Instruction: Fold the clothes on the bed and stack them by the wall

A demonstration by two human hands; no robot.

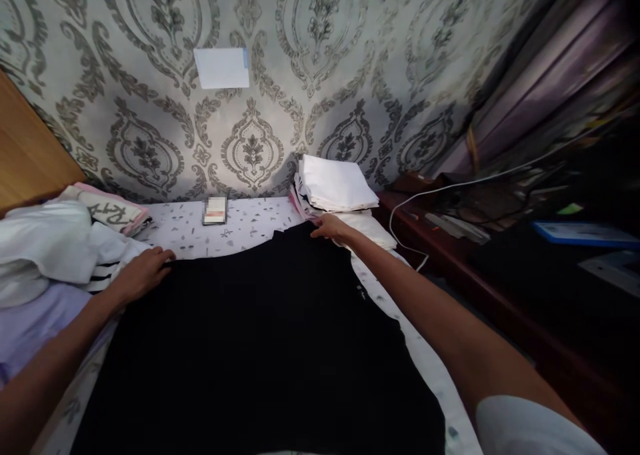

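Observation:
A large black garment (260, 335) lies spread flat on a bed with a white patterned sheet (240, 225). My left hand (143, 272) rests at the garment's far left corner, fingers curled on the cloth edge. My right hand (327, 227) reaches to the far right corner and pinches the black fabric there, right beside a stack of folded white clothes (335, 185).
A heap of white, striped and lilac clothes (55, 255) lies at the left, with a pink-edged folded cloth (113, 208) behind it. A small phone-like object (215, 210) lies near the patterned wall. A dark wooden table (525, 288) with a white cable (400, 222) stands at the right.

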